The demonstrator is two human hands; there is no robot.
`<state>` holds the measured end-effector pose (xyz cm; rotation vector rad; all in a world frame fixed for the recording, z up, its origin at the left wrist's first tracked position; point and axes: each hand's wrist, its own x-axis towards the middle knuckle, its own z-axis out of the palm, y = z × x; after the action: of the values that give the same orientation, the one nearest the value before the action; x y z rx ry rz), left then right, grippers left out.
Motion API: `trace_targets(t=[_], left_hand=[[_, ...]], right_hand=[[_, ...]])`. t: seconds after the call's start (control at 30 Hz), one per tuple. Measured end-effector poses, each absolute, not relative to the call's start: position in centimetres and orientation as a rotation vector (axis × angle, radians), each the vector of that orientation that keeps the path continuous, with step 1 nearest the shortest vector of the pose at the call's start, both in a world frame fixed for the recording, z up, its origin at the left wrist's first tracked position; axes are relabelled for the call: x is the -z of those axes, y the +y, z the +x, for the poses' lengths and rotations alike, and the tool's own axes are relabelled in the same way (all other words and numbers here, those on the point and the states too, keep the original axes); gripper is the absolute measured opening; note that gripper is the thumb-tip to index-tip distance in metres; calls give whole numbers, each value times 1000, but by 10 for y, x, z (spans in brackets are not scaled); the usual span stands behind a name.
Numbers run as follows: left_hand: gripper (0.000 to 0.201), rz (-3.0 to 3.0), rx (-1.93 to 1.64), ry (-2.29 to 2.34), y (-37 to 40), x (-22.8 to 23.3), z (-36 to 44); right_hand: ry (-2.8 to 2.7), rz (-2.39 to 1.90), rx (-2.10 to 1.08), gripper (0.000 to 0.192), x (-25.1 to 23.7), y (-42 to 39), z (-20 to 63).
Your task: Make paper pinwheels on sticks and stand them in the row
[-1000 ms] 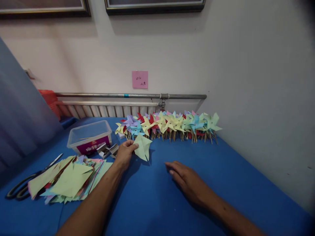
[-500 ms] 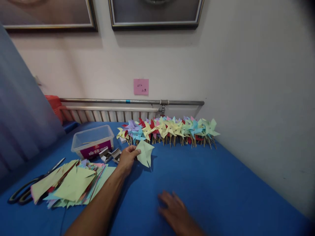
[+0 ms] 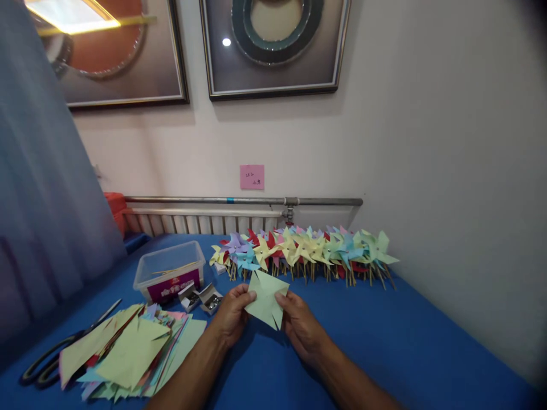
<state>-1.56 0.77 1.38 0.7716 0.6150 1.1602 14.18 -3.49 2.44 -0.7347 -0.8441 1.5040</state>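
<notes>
A pale green paper square [image 3: 267, 299] with slits cut in from its corners is held up above the blue tabletop. My left hand [image 3: 234, 312] pinches its left edge, thumb on top. On the opposite edge my right hand [image 3: 299, 323] grips it the same way. To the left lies a stack of coloured cut paper [image 3: 132, 350], with a pale green sheet uppermost. Two small open boxes of metal pins [image 3: 211, 300] sit just beyond my left forearm. Behind the square stand many finished paper pinwheels [image 3: 303, 250] on thin sticks, in a long row.
Scissors [image 3: 55, 356] with dark handles lie left of the paper stack. A clear plastic tub [image 3: 171, 273] with a purple label holds thin sticks. Behind the blue table [image 3: 384, 353] are a radiator [image 3: 205, 222] and a wall; a curtain [image 3: 55, 199] hangs at left.
My right hand has come up from the table's front and taken the square's right edge. The square, in my left hand, now faces me more evenly. My view has tilted upward.
</notes>
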Motion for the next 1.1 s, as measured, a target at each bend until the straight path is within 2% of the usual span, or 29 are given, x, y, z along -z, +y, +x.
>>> trace_targets(t=[0.23, 0.67, 0.93, 1.1], left_hand=[[40, 855, -1116, 735, 5, -2, -4], [33, 849, -1062, 845, 17, 5, 18], [39, 843, -1113, 843, 15, 12, 13], [43, 804, -1124, 874, 18, 13, 5]], right_hand=[[-706, -823, -1429, 50, 7, -33, 146], [-744, -864, -1383, 49, 9, -24, 156], [-741, -881, -1368, 47, 11, -18, 164], [-873, -982, -1221, 50, 17, -9, 175]])
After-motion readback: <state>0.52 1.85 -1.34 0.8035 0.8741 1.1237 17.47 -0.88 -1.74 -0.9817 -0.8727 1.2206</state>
